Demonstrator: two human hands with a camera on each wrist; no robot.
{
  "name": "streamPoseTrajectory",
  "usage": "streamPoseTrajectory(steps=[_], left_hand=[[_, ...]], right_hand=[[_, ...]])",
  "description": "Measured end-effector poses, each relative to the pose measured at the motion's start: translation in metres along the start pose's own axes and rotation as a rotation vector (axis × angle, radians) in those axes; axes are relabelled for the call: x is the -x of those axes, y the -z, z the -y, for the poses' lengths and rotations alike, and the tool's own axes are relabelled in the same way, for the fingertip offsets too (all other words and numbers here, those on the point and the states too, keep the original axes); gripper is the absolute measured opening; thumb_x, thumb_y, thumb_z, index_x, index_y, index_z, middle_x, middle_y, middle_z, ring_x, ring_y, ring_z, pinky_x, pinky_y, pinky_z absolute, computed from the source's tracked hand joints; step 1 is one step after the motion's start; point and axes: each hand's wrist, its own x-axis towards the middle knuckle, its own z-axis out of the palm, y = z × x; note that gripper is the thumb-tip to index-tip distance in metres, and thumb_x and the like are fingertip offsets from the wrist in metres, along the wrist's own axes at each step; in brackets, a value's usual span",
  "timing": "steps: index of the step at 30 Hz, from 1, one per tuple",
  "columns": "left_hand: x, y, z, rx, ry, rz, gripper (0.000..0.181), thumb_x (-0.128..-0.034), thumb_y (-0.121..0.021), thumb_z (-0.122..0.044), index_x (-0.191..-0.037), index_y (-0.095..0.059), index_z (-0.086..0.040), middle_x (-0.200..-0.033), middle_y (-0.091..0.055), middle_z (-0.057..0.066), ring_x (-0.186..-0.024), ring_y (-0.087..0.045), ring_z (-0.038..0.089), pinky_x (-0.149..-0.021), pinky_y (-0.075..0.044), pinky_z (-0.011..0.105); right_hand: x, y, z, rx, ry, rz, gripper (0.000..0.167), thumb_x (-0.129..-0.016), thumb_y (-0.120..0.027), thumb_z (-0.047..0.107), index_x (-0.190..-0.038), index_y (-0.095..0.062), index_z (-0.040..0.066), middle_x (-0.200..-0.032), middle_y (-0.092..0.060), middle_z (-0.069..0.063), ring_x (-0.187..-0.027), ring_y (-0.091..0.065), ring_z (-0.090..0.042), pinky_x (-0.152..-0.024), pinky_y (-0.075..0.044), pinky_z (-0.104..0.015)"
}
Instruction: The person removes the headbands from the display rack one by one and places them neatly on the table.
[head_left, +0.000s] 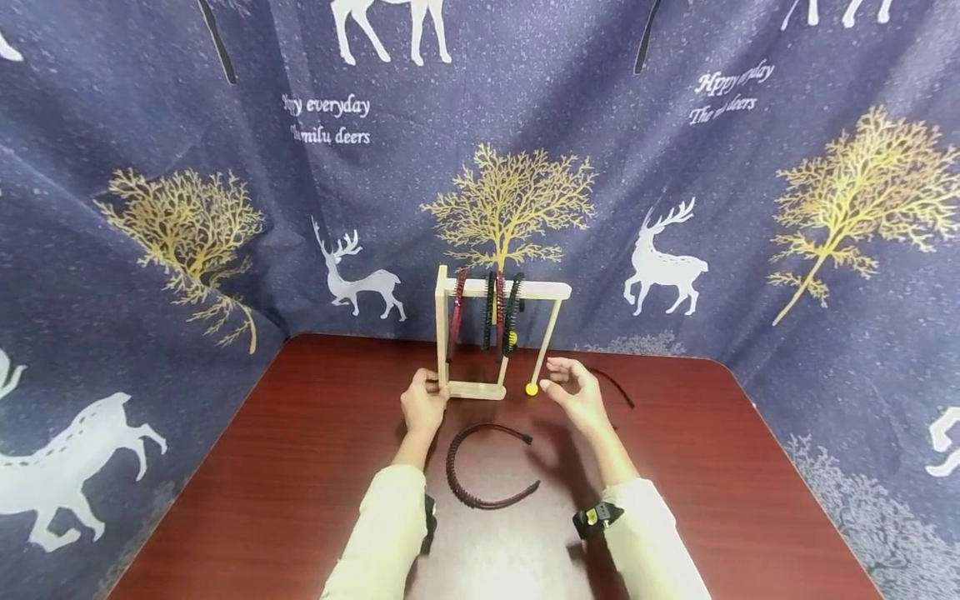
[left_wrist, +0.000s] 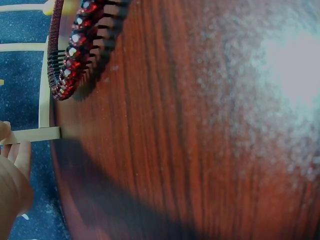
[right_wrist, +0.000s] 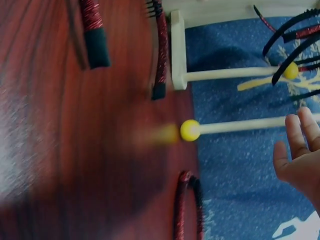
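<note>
A: Where are the person's hands?
B: The left hand (head_left: 424,404) grips the lower part of the upright post (head_left: 442,329) of a wooden rack (head_left: 542,290), its thumb on one side and its fingers on the other. The right hand (head_left: 579,392) holds nothing, its fingers loosely spread beside the rack's near rod (head_left: 546,342).
A: Is the right hand touching that rod?
B: The views do not settle it; fingertips and rod overlap in the right wrist picture, so one cannot tell. A yellow ball (head_left: 531,389) caps the rod's lower end, just beside the thumb.
A: And the headbands?
B: Four hang over the rack's top bar: a red headband (head_left: 457,312) near the post, then black, red and black ones grouped close together farther along.
A: Any on the table?
B: A dark red headband (head_left: 451,467) lies on the brown table (head_left: 300,517) in front of the rack, between the forearms, its open ends pointing right. The left wrist view shows red stones along its band. Another thin headband (head_left: 618,387) lies to the right, partly hidden behind the right hand.
A: The backdrop?
B: A blue cloth (head_left: 637,150) printed with white deer and golden trees.
</note>
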Motion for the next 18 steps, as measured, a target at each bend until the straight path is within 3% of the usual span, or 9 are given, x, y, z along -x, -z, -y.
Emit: streamPoseTrajectory(steps=[6,12,18], left_hand=[[-0.001,0.0,0.002,0.001,0.009,0.009,0.024,-0.0713,-0.075,-0.003,-0.089,-0.061,-0.01,-0.08,-0.07,0.006,-0.07,-0.068,0.02,-0.074,-0.048,0.042],[-0.001,0.001,0.0,0.009,0.001,0.006,0.024,-0.0709,-0.074,-0.002,-0.089,-0.06,-0.01,-0.08,-0.07,0.006,-0.07,-0.068,0.02,-0.073,-0.048,0.043],[-0.001,0.001,0.001,0.004,-0.003,0.007,0.024,-0.0706,-0.074,-0.002,-0.089,-0.061,-0.01,-0.08,-0.07,0.005,-0.071,-0.068,0.019,-0.074,-0.048,0.043]], right_hand=[[-0.009,-0.008,0.005,-0.035,0.02,0.046,0.038,-0.082,-0.063,-0.009,-0.118,-0.05,-0.014,-0.116,-0.052,-0.03,-0.107,-0.046,-0.051,-0.088,-0.044,-0.036],[-0.017,-0.016,0.012,-0.031,0.059,0.05,0.037,-0.082,-0.063,-0.008,-0.116,-0.051,-0.012,-0.116,-0.053,-0.027,-0.104,-0.048,-0.043,-0.093,-0.036,-0.054],[-0.022,-0.022,0.018,0.005,0.106,0.07,0.037,-0.08,-0.065,-0.007,-0.115,-0.053,-0.011,-0.117,-0.055,-0.025,-0.103,-0.05,-0.037,-0.087,-0.042,-0.046]])
